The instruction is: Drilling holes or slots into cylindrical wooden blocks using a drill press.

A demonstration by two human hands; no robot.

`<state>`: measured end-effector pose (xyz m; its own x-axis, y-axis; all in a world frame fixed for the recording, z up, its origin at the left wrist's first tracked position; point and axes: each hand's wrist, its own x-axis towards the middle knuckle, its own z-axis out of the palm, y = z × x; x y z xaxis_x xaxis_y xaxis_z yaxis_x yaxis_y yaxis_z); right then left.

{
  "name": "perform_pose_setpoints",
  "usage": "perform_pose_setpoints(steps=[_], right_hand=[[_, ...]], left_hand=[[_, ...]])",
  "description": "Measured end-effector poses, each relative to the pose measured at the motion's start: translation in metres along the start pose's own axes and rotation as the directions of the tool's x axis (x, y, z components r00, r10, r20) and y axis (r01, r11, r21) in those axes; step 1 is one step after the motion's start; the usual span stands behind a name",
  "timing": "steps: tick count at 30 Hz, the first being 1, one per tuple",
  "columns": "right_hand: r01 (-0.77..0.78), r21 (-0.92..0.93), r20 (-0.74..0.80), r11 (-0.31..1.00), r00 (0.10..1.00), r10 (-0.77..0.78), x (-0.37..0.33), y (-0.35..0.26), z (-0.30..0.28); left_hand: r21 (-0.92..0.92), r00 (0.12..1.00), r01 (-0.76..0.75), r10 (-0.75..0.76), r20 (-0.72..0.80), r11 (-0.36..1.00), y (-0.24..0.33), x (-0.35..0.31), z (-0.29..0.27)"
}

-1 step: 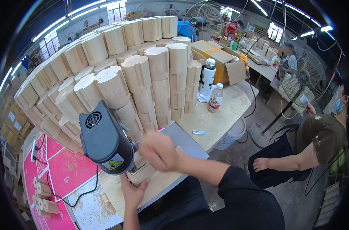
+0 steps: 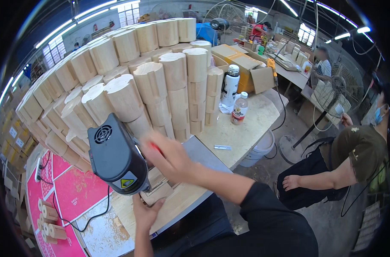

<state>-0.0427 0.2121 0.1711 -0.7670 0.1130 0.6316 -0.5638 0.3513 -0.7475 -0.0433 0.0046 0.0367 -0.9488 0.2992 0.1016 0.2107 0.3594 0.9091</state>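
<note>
A black drill-press head (image 2: 111,150) with a round vent and a yellow warning label stands over the work board, left of centre. Below its chuck, my left hand (image 2: 145,214) grips a pale wooden block (image 2: 157,195), thumb on the near side. My right hand (image 2: 171,160), somewhat blurred, is closed at the machine's right side around a lever handle. A bit of red (image 2: 155,147) shows between its fingers; the rest of the handle is mostly hidden. The block lies on a flat wooden board (image 2: 182,200).
Behind the machine rise tall stacks of wooden cylinders (image 2: 150,81). Short wooden pieces (image 2: 53,231) lie at left on pink sheeting, beside a black cable (image 2: 92,222). A flask (image 2: 230,85) and bottle (image 2: 240,109) stand to the right. A person (image 2: 332,171) sits at far right.
My right hand has moved up and to the left, closer to the drill press, and red now shows in its grip. The left hand stays at the block.
</note>
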Motion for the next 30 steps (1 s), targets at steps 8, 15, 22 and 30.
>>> perform_pose_setpoints(steps=[8,15,22,30], right_hand=[[0.090,-0.232,0.373,0.968,0.928,0.004,-0.062,0.084,0.001],[-0.162,-0.500,0.447,0.851,0.794,0.413,-0.119,0.093,-0.050],[-0.280,-0.363,0.339,0.889,0.849,0.406,-0.106,0.096,-0.039],[-0.228,-0.376,0.394,0.898,0.838,0.378,-0.111,0.087,-0.036]], left_hand=[[0.133,0.891,0.276,-0.305,0.337,0.952,-0.010,-0.026,-0.058],[0.313,0.836,0.268,-0.382,0.394,0.911,0.009,-0.046,-0.143],[0.581,0.996,-0.088,0.072,0.051,0.809,0.001,-0.076,-0.094],[0.630,0.967,-0.160,0.248,-0.053,0.760,-0.011,-0.078,-0.067]])
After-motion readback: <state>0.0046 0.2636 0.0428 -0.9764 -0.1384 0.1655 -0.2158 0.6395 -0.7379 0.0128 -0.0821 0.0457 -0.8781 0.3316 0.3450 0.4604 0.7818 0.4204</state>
